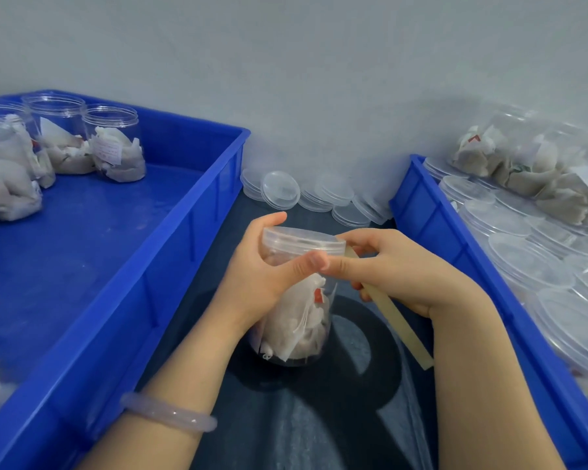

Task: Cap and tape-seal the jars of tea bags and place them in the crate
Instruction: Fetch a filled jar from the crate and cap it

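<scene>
Fingers (274, 218) of the left hand (252, 276) curl round the top of a clear jar of tea bags (299, 323), with the thumb across its front just under the lid (302, 240). The right hand (398, 269) pinches a pale tape strip (399, 322) against the lid's right edge, and the strip's loose end trails down beside the wrist. The jar sits over dark fabric between two blue crates: the left crate (170, 252) holds uncapped jars (116, 144) of tea bags, the right crate (431, 225) holds capped jars (523, 262), and loose lids (280, 189) lie by the wall.
</scene>
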### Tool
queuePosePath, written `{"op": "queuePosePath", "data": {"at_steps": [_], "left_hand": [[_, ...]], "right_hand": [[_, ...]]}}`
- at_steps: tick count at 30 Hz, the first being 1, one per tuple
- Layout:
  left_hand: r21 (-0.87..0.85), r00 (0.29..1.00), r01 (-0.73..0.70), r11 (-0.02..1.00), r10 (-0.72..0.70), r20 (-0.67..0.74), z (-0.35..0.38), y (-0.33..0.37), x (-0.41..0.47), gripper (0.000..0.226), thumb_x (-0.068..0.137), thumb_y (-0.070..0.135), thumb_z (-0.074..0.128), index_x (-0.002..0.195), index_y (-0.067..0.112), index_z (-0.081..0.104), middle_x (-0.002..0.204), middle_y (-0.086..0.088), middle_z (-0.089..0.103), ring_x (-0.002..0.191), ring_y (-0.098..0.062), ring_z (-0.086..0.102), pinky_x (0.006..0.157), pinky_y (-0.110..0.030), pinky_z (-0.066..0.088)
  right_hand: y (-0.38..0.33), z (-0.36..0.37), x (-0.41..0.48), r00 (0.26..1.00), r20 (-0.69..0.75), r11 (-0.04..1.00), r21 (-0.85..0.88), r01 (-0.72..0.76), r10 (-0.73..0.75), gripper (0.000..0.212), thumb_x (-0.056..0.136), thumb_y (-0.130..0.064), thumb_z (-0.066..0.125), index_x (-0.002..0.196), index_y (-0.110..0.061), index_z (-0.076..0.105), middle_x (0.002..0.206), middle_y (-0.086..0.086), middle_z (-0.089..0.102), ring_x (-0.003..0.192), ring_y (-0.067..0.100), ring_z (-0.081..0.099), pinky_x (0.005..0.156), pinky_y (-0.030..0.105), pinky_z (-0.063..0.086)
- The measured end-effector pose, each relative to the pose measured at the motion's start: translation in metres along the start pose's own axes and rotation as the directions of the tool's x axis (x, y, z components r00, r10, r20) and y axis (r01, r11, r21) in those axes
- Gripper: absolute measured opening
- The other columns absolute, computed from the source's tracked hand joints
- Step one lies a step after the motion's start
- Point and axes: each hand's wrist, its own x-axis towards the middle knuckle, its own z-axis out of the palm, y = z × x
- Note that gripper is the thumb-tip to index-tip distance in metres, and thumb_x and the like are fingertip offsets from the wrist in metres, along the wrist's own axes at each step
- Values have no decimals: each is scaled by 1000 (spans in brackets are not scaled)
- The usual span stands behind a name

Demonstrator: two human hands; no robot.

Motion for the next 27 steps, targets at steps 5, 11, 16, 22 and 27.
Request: {"op": "queuePosePath", "data": {"at_steps": [5, 11, 16, 22, 27], "left_hand": [[-26, 999, -45, 999, 45, -20, 6, 1, -2, 80, 45, 60, 73, 117, 38, 48, 110, 15, 62, 94, 9, 62, 72, -7, 47], [-13, 993, -88, 996, 87, -78, 4, -1, -1, 80, 46, 57, 74, 119, 36, 48, 109, 14, 63, 96, 7, 63, 73, -8, 47], [15, 991, -90, 996, 91, -98, -1, -2, 0, 80, 52, 47, 83, 123, 34, 48, 108, 18, 61, 97, 11, 60, 73, -6, 46], [20, 993, -74, 997, 75, -87, -4, -2, 1, 76, 56, 41, 79, 125, 33, 47, 110, 18, 61, 99, 11, 60, 75, -7, 47], [21, 995, -56, 998, 58, -79, -4, -2, 1, 74, 55, 41, 78, 123, 36, 47, 112, 17, 61, 100, 9, 60, 77, -7, 48]], "right_hand": [[2, -7, -5, 996, 85, 999, 33, 8, -11, 55, 54, -44, 88, 106, -36, 69, 92, -7, 72, 66, 6, 63, 61, 18, 48], [4, -4, -4, 976, 206, 985, 169, 31, -66, 58, 64, -24, 81, 117, -39, 64, 114, -16, 65, 89, 13, 69, 60, 25, 54], [3, 0, -1, 983, 164, 993, 91, 71, -85, 58, 64, -31, 80, 117, -44, 62, 119, -24, 61, 75, 0, 61, 56, 22, 48], [-8, -3, -10, 975, 190, 992, -11, 123, -118, 30, 63, -60, 69, 88, -71, 57, 103, -32, 60, 62, -1, 58, 54, 17, 49], [-7, -4, -9, 990, 119, 996, -31, 82, -77, 41, 56, -64, 63, 97, -62, 61, 96, -31, 61, 60, 1, 58, 54, 17, 48]]}}
